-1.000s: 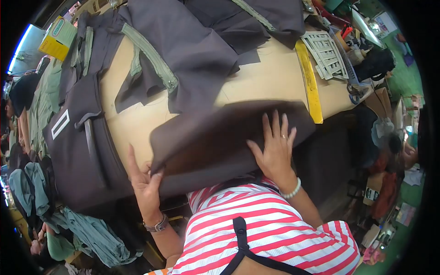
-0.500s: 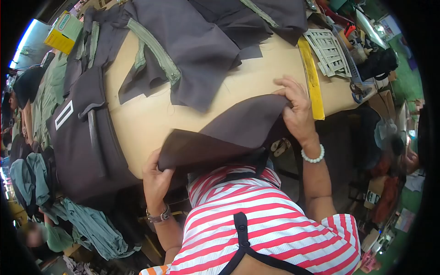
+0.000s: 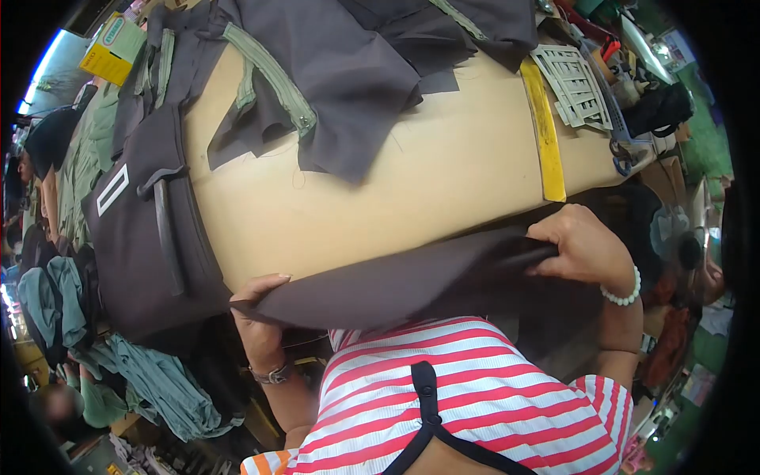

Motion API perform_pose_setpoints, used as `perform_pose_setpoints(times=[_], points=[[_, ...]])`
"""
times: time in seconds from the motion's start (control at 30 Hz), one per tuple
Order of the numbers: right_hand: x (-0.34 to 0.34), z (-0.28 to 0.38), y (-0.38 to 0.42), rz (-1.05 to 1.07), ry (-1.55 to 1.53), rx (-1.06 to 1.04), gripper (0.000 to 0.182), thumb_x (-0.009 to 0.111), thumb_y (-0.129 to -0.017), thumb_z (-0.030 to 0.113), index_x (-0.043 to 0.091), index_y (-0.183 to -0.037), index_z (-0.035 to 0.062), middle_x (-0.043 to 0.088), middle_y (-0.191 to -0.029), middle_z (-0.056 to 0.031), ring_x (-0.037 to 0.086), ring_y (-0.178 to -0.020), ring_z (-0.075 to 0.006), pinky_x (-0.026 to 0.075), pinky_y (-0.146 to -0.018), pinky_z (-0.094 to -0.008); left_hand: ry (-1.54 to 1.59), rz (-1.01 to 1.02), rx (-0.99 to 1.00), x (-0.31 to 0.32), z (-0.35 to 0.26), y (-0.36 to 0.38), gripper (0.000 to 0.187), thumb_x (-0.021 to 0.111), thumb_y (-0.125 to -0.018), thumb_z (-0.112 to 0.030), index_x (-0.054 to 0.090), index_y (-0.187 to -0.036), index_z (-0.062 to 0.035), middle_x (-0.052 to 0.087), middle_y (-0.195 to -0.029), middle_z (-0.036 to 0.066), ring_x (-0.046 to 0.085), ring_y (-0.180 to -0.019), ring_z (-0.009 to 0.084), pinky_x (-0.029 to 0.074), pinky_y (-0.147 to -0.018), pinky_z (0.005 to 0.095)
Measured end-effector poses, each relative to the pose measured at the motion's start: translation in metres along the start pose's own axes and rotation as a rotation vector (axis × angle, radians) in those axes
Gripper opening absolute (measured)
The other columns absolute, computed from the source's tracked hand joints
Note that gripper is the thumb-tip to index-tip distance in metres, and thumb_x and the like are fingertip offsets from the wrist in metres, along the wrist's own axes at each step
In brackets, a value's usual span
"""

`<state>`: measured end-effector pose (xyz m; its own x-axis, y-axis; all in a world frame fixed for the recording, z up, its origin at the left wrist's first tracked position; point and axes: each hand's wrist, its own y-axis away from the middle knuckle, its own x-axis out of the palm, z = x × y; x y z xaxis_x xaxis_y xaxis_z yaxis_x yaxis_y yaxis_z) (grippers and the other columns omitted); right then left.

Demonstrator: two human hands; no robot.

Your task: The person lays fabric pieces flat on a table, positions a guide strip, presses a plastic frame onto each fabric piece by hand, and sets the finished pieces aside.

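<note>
A dark brown-grey piece of fabric (image 3: 396, 281) stretches between my two hands, close to my body at the table's near edge. My left hand (image 3: 257, 313) pinches its left end between thumb and fingers. At the other end, my right hand (image 3: 582, 245) grips the cloth, which bunches into folds there. On the table beyond lie more dark fabric pieces (image 3: 332, 87), some with a green zipper strip (image 3: 265, 71) along them. A hammer (image 3: 165, 229) rests on a folded dark stack (image 3: 142, 261) to the left, beside a white rectangular frame (image 3: 112, 190).
The tan tabletop (image 3: 317, 214) runs across the middle. A yellow ruler (image 3: 544, 134) and pale slotted templates (image 3: 571, 87) lie at its right, with scissors (image 3: 625, 158) by the edge. A yellow-and-white box (image 3: 113, 49) stands far left. Green garments (image 3: 162, 388) hang at lower left.
My right hand has moved right and toward my body, and my left hand slightly down and left. The fabric is drawn out wider and lower, off the tabletop's middle.
</note>
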<state>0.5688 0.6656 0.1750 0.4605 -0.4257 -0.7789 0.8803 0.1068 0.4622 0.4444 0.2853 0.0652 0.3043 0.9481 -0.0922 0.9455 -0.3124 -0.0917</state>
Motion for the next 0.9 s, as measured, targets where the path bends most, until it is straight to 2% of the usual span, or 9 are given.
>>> perform_pose_setpoints(times=[0.13, 0.17, 0.33, 0.4, 0.47, 0.57, 0.6, 0.77, 0.9], points=[[0.027, -0.047, -0.012, -0.353, -0.421, 0.019, 0.017, 0.074, -0.069, 0.005, 0.062, -0.081, -0.0001, 0.060, -0.073, -0.0082, 0.060, -0.072, -0.0182, 0.046, -0.067, -0.0305, 0.352, -0.079, -0.210, 0.001, 0.020, 0.018, 0.009, 0.059, -0.091, -0.005, 0.064, -0.097, 0.0000, 0.065, -0.100, 0.006, 0.061, -0.086, 0.0131, 0.046, -0.081, 0.0272], [0.029, -0.046, -0.015, -0.371, -0.538, 0.158, 0.014, 0.071, -0.074, 0.001, 0.064, -0.086, 0.0007, 0.059, -0.079, -0.0018, 0.055, -0.079, -0.0091, 0.044, -0.067, -0.0252, 0.357, -0.120, -0.224, 0.002, 0.027, 0.023, 0.012, 0.057, -0.093, -0.005, 0.065, -0.102, 0.0000, 0.066, -0.104, 0.006, 0.061, -0.091, 0.0126, 0.045, -0.084, 0.0271], [0.075, -0.051, -0.056, -0.853, -1.230, 0.151, 0.039, 0.061, -0.084, -0.004, 0.052, -0.122, -0.0003, 0.061, -0.091, -0.0052, 0.057, -0.083, -0.0066, 0.045, -0.074, -0.0197, 0.069, -0.284, -0.288, 0.015, 0.027, 0.027, 0.030, 0.060, -0.092, -0.008, 0.058, -0.119, 0.0048, 0.063, -0.110, 0.008, 0.056, -0.097, 0.0120, 0.043, -0.087, 0.0263], [0.094, -0.049, -0.075, -1.078, -1.098, 0.191, 0.039, 0.060, -0.087, -0.002, 0.050, -0.124, 0.0002, 0.063, -0.093, -0.0053, 0.057, -0.084, -0.0049, 0.046, -0.072, -0.0207, -0.182, -0.326, -0.194, 0.024, 0.021, 0.027, 0.036, 0.062, -0.091, -0.009, 0.055, -0.123, 0.0042, 0.063, -0.112, 0.011, 0.058, -0.098, 0.0166, 0.044, -0.089, 0.0280], [0.099, -0.041, -0.080, -1.128, -0.550, 0.441, 0.042, 0.058, -0.088, 0.001, 0.047, -0.129, 0.0003, 0.065, -0.098, -0.0144, 0.063, -0.084, -0.0196, 0.049, -0.076, -0.0298, -0.577, -0.419, -0.069, 0.034, 0.022, 0.028, 0.040, 0.062, -0.090, -0.009, 0.052, -0.127, 0.0031, 0.059, -0.120, 0.016, 0.057, -0.106, 0.0235, 0.042, -0.094, 0.0333], [0.110, -0.043, -0.093, -1.266, -0.156, 0.400, 0.045, 0.057, -0.088, 0.001, 0.046, -0.131, -0.0001, 0.061, -0.112, -0.0258, 0.060, -0.100, -0.0413, 0.048, -0.085, -0.0405, -0.971, -0.369, 0.305, 0.050, 0.028, 0.014, 0.048, 0.065, -0.087, -0.008, 0.049, -0.132, -0.0002, 0.051, -0.131, 0.020, 0.050, -0.119, 0.0336, 0.036, -0.102, 0.0421], [0.110, -0.044, -0.095, -1.269, -0.131, 0.394, 0.044, 0.057, -0.088, 0.001, 0.046, -0.131, 0.0001, 0.060, -0.114, -0.0255, 0.060, -0.102, -0.0406, 0.048, -0.085, -0.0406, -1.063, -0.318, 0.460, 0.058, 0.031, 0.007, 0.052, 0.066, -0.086, -0.008, 0.048, -0.134, -0.0016, 0.048, -0.134, 0.021, 0.047, -0.124, 0.0368, 0.034, -0.104, 0.0452], [0.104, -0.057, -0.102, -1.308, 0.022, 0.272, 0.041, 0.057, -0.088, 0.001, 0.050, -0.128, 0.0008, 0.060, -0.116, -0.0228, 0.060, -0.105, -0.0376, 0.048, -0.086, -0.0403, -1.047, 0.302, 0.432, 0.109, 0.036, -0.009, 0.057, 0.061, -0.088, -0.034, 0.045, -0.139, -0.0137, 0.037, -0.146, 0.017, 0.031, -0.136, 0.0380, 0.021, -0.107, 0.0596], [0.094, -0.056, -0.109, -1.222, -0.003, 0.353, 0.039, 0.058, -0.087, 0.003, 0.052, -0.126, 0.0009, 0.062, -0.115, -0.0210, 0.061, -0.103, -0.0364, 0.049, -0.084, -0.0399, -1.095, 0.347, 0.325, 0.111, 0.033, -0.008, 0.060, 0.059, -0.088, -0.041, 0.045, -0.140, -0.0154, 0.033, -0.149, 0.016, 0.027, -0.138, 0.0374, 0.017, -0.105, 0.0655]])
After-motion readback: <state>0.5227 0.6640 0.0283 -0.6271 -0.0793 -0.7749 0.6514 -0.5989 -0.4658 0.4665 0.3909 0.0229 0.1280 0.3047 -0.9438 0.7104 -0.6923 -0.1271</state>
